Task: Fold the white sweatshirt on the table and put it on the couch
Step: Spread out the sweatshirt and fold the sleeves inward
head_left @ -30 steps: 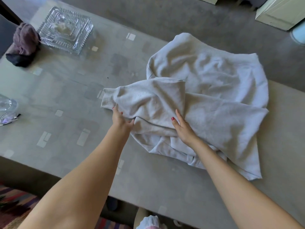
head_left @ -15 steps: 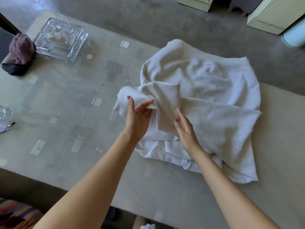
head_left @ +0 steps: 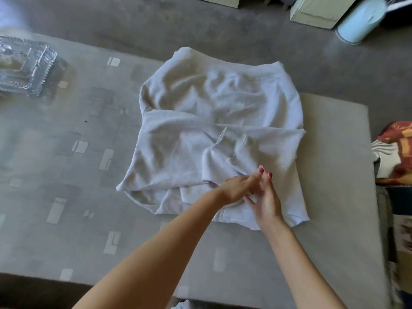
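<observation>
Grey patterned table is covered on its right half by the white sweatshirt, which is laid rumpled with one sleeve folded across. Near its front edge, fabric is pinched by the left hand beside the right hand, whose grasp cannot be told. A glass dish is seen far left.

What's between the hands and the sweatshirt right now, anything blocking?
Nothing visible. Both the left hand and the right hand are already on the sweatshirt, close together at its near right part. The glass dish sits far off at the table's left. The couch isn't clearly identifiable in view.
</observation>
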